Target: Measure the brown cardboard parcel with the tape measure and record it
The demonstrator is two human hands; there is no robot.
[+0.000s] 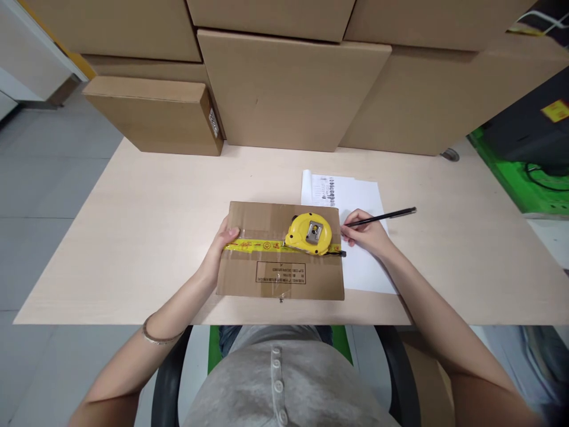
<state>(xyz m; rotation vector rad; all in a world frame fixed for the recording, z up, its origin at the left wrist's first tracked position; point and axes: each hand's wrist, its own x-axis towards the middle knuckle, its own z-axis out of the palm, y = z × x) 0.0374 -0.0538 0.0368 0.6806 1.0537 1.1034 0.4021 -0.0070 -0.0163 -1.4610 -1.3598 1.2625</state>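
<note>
A flat cardboard box (249,276) with yellow printed tape and a framed stamp lies before me near the table's front edge. My left hand (222,240) grips its left side, thumb on top and fingers hidden beneath or behind the edge. On the box rests a yellow tape measure (302,234) with a metal clip and a black strap. At the box's right edge, my right hand (364,234) is closed around a black pen (382,217), whose rear end points right. Under the box and right hand lies white paper (364,270); the box covers part of it.
Cardboard boxes (284,89) are stacked along the table's back edge, with a smaller box (151,115) at the left. A dark case (528,130) stands on a green surface to the right. Chair armrests (171,379) flank me below the wooden table (169,190).
</note>
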